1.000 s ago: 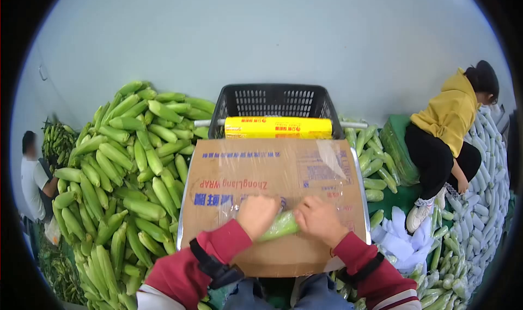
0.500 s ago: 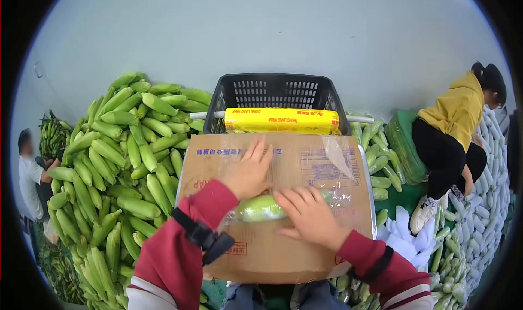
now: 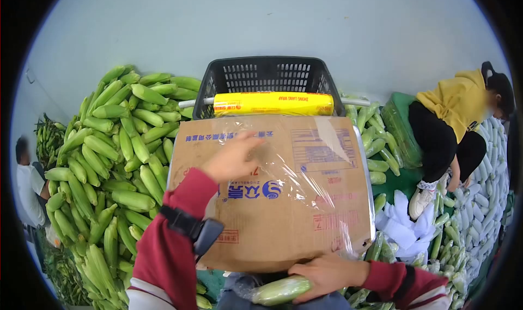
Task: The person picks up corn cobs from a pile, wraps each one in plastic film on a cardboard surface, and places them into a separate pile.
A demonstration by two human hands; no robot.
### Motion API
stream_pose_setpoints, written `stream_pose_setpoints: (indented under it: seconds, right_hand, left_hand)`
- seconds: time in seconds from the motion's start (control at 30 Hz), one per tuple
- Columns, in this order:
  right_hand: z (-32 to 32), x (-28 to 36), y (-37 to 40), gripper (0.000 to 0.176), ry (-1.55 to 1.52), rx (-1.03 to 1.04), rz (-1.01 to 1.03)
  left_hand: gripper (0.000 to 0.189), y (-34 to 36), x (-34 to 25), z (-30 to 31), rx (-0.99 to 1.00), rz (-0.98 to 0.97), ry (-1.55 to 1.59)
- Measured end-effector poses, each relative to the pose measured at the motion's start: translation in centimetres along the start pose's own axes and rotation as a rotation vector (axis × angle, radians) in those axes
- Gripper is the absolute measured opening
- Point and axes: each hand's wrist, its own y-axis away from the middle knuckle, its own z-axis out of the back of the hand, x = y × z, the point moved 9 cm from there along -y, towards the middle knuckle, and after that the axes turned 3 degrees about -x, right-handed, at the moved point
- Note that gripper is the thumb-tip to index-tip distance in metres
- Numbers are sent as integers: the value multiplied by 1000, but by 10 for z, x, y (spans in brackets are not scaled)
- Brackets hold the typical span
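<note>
My right hand (image 3: 326,277) is closed around an ear of corn (image 3: 280,291), green-husked and covered in clear plastic wrap. It holds the corn low, just off the cardboard box's near edge and over my lap. My left hand (image 3: 234,156) is over the upper left of the cardboard box (image 3: 272,228), fingers apart and slightly blurred. Clear film lies over the box top beside its fingertips, glinting. Behind the box, a yellow roll of plastic wrap (image 3: 274,103) sits on a rod across a black basket (image 3: 267,64).
A big heap of unwrapped corn (image 3: 109,173) rises on the left. Wrapped corn (image 3: 376,141) and white sheets (image 3: 404,223) lie to the right. A person in a yellow top (image 3: 449,103) sits at far right beside a large pile of wrapped pieces (image 3: 482,201). Another person (image 3: 30,187) is at far left.
My right hand has taken the wrapped corn from the box top down past its near edge. The left hand has shifted slightly left, and the box's blue print is now uncovered.
</note>
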Motion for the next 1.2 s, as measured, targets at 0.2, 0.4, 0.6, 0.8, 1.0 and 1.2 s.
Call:
stream_pose_setpoints:
  seconds: [0.2,0.4,0.6,0.8,1.0,1.2]
  right_hand:
    - [-15,-52,45,51,-1525,-287,-315]
    - [56,57,-12,86,-2030,536,474]
    - [35,-10,-18,70,-1201,-57,70]
    - [123,-28,83,51,-351,-1165,140]
    - [174,-25,99,35,-1067,-1475,686]
    - [190,-44,82,46,-1353,-1493,762]
  left_hand:
    - [35,94,-141,0,-212,-163,437]
    - [31,50,-165,22,-492,91,1837]
    - [17,86,-109,32,-771,398,1146]
    - [58,108,-69,-12,-474,427,786]
    - [77,105,-130,-90,311,781,1569]
    - [84,82,-153,-31,-172,64,862]
